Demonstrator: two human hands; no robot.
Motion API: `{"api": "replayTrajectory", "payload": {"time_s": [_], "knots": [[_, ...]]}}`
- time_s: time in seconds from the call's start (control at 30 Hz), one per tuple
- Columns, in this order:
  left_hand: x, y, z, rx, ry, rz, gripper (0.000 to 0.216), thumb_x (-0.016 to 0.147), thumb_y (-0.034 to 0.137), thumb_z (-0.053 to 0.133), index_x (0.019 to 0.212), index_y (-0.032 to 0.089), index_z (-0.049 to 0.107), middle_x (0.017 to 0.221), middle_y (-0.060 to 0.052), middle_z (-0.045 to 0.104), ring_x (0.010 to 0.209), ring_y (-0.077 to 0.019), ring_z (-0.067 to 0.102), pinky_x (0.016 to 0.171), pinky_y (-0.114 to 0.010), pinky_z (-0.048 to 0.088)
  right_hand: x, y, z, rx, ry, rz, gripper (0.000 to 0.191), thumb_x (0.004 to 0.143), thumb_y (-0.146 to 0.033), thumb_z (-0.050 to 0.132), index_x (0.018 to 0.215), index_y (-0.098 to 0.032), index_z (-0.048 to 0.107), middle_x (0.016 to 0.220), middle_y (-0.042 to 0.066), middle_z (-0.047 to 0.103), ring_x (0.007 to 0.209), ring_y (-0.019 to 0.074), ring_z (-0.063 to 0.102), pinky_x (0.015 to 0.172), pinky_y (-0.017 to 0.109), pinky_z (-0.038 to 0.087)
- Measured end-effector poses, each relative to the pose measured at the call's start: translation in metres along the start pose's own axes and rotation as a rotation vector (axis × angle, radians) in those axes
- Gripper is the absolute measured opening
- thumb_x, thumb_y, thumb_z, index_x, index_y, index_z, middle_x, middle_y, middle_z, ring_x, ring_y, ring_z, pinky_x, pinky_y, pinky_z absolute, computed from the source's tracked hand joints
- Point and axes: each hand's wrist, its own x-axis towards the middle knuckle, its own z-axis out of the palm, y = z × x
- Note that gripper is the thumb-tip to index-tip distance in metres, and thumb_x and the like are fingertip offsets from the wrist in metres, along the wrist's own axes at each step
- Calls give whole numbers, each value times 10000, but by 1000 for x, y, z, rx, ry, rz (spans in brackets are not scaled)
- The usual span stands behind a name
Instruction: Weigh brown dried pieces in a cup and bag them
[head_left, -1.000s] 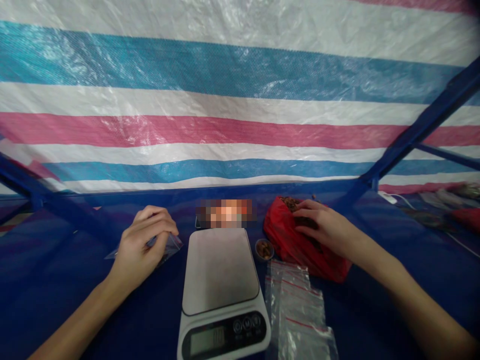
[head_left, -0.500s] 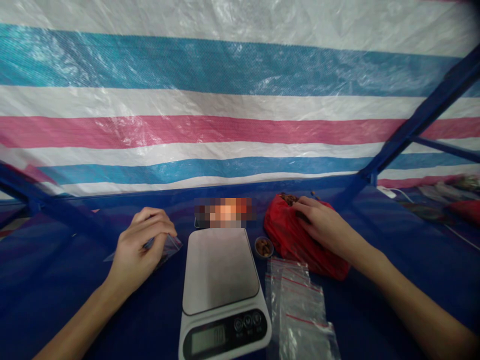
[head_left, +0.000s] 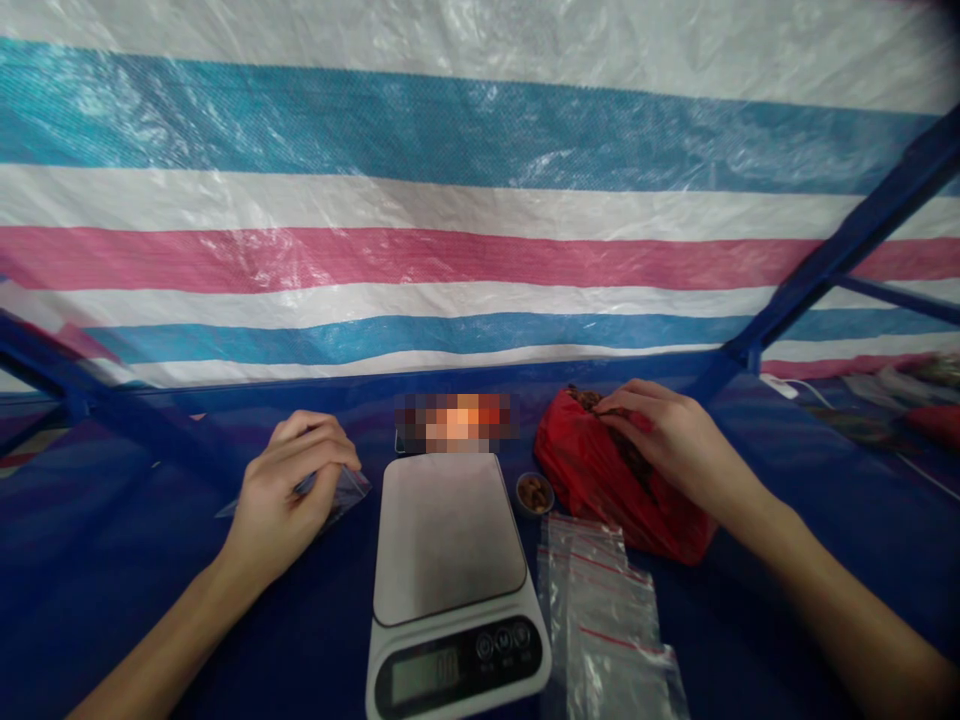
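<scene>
Fingers of the right hand [head_left: 675, 435] bunched at the brown pieces [head_left: 585, 399] in the red bag [head_left: 574, 465], two o'clock from the scale [head_left: 454, 545]; pinch cannot be determined. Left hand [head_left: 292, 485] at ten o'clock, fingers curled together over a clear bag [head_left: 351, 488]; grip hidden.

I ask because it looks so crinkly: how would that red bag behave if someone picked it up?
The red bag would probably flop and change shape, as its thin plastic is creased. Its open mouth, with brown pieces showing by the right hand, suggests it could spill if tipped.
</scene>
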Motion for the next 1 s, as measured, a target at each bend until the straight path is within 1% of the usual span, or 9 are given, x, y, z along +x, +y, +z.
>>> {"api": "replayTrajectory", "payload": {"time_s": [0.17,0.37,0.5,0.63,0.77,0.93,1.0], "knots": [[0,1,1,-9,-5,-8,298,955,47,543,776,225,701,779,10,712,859,-185,630,862,-374,492,2,0,-1,-16,50,-41,233,1022,-285,577,999,-219,799,1016,95,781,943,317,694,861,490,562],[-1,1,2,-12,-20,-16,306,944,49,539,769,227,716,772,10,716,845,-183,638,855,-371,499,3,2,-1,23,118,-16,260,1025,-249,540,1039,-214,797,1076,106,779,992,317,697,905,513,567],[-1,-4,0,8,10,-29,305,933,54,538,754,226,714,772,6,716,854,-188,637,838,-363,504,3,-6,1,43,218,-35,201,1012,-232,589,1025,-219,789,1053,95,780,985,301,715,914,491,574],[-1,-11,-1,30,53,-46,295,932,61,536,746,221,700,765,7,711,858,-188,636,840,-361,501,1,-27,2,144,297,-102,157,1024,-228,624,1056,-242,777,1044,80,769,987,269,718,903,433,585],[-2,-11,-1,27,72,-43,306,935,63,537,739,223,711,761,9,710,843,-183,635,846,-360,502,-5,-47,6,218,258,-134,157,1033,-247,631,1073,-281,779,1079,77,760,1014,271,714,921,437,585],[0,-1,0,35,81,-45,322,931,104,532,700,236,715,746,7,717,825,-195,637,861,-384,518,-11,-64,14,288,164,-197,138,1015,-267,664,1040,-294,797,1057,70,772,1007,275,724,932,451,597],[2,4,1,40,83,-51,328,935,124,524,694,242,713,743,5,719,829,-200,637,861,-390,523,-13,-70,17,322,162,-225,113,1001,-255,694,1028,-289,798,1045,64,774,992,265,730,927,436,601]]}}
